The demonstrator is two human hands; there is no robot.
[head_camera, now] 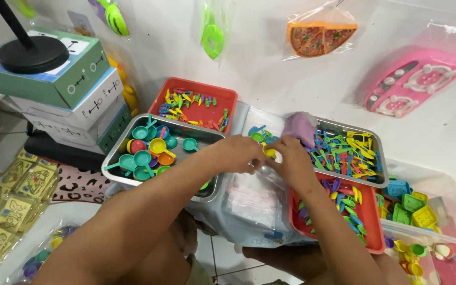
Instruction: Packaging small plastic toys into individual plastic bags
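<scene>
My left hand (240, 152) and my right hand (291, 154) meet over a clear plastic bag (254, 198) lying between the trays. Between the fingertips of both hands sits a small yellow toy piece (269, 152); which hand grips it I cannot tell. A few small green and blue toy pieces (258, 134) lie just beyond the fingers. Left of my left hand is a metal tray (113, 158) of toy pans in teal, yellow and orange. Right of my right hand stands a metal tray (380, 158) of small coloured toy cutlery.
A red tray (230, 100) of small coloured pieces stands at the back; another red tray (376, 232) of toy utensils lies under my right forearm. Stacked boxes (75, 89) rise on the left. Toy packs hang on the wall: pizza (320, 37), pink stove (415, 82). Yellow packets (6, 206) lie lower left.
</scene>
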